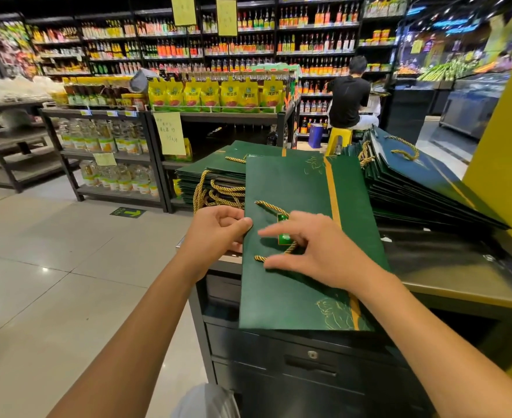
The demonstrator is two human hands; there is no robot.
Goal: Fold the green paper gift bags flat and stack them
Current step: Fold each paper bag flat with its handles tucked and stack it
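A yellow arrow is shown on the green floor sticker (128, 212), while the handwriting on the yellow paper notice (169, 133) taped to a shelf, the print on the yellow packets (209, 96) and the hanging yellow signs (227, 16) cannot be read.

Site: you are standing in a supermarket aisle. Dark metal shelving (318, 26) is running along the back, carrying rows of sauce bottles (318, 43). Yellow packets (209, 96) are hanging on a nearer rack, with clear oil jugs (104, 137) sitting lower left. A handwritten yellow sign (170, 132) is hanging there. Green vegetables (438, 72) are lying far right.
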